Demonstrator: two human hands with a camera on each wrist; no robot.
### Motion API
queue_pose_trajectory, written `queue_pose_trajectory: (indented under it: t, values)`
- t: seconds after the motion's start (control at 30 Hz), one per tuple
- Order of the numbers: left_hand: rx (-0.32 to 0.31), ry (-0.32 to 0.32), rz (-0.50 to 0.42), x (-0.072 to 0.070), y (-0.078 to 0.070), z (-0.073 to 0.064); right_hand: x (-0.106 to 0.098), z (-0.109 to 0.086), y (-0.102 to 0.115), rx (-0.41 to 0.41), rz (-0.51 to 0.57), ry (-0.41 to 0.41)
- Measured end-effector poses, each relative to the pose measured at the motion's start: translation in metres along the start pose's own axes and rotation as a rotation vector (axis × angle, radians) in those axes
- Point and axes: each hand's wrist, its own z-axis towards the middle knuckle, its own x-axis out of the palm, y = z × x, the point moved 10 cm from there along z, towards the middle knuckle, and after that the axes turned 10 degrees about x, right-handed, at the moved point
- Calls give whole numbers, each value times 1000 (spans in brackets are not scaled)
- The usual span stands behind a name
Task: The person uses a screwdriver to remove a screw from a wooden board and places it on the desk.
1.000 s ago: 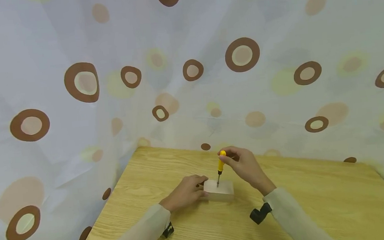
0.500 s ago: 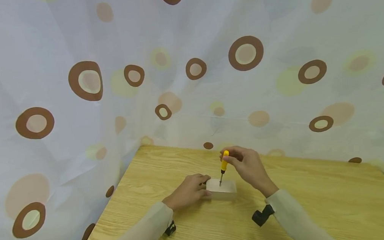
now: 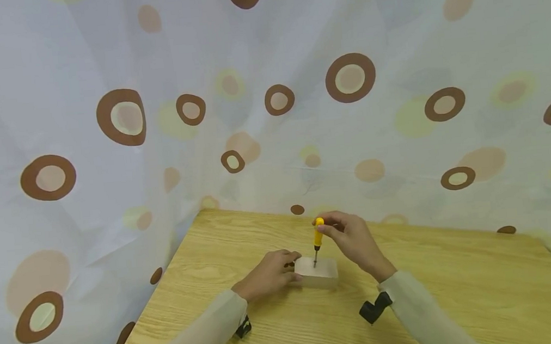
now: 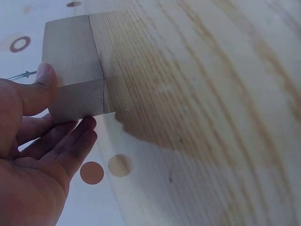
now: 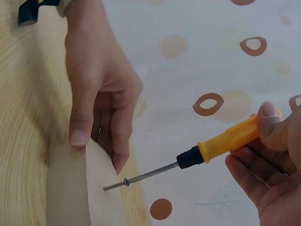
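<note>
A pale wooden block lies on the table, its left end gripped by my left hand. In the left wrist view the thumb presses one face of the block while the fingers lie under its end. My right hand holds a yellow-handled screwdriver between thumb and fingers, above the block. The shaft leans slightly, handle end to the right in the head view. Its tip meets the head of a screw, which stands in the block's top face with much of its thread showing.
The wood-grain table reaches back to a white sheet printed with brown circles, which hangs behind and at the left. Black wrist-worn devices, one a black mount, sit under both sleeves.
The screwdriver handle leans a little less to the right than half a second ago. The left hand keeps its grip on the block. The head view has shifted slightly.
</note>
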Motion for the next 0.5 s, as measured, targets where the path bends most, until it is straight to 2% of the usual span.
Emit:
queue_pose_trajectory:
  t: [0.1, 0.2, 0.37, 0.5]
  values:
    - [-1, 4, 17, 1, 0, 0, 2, 1, -3, 28, 34, 48]
    - [1, 7, 29, 1, -1, 0, 2, 2, -8, 35, 19, 33]
    - [-3, 9, 31, 0, -4, -2, -5, 0, -6, -8, -64, -97]
    - [-7, 11, 40, 1, -5, -3, -15, -2, -7, -8, -61, -228]
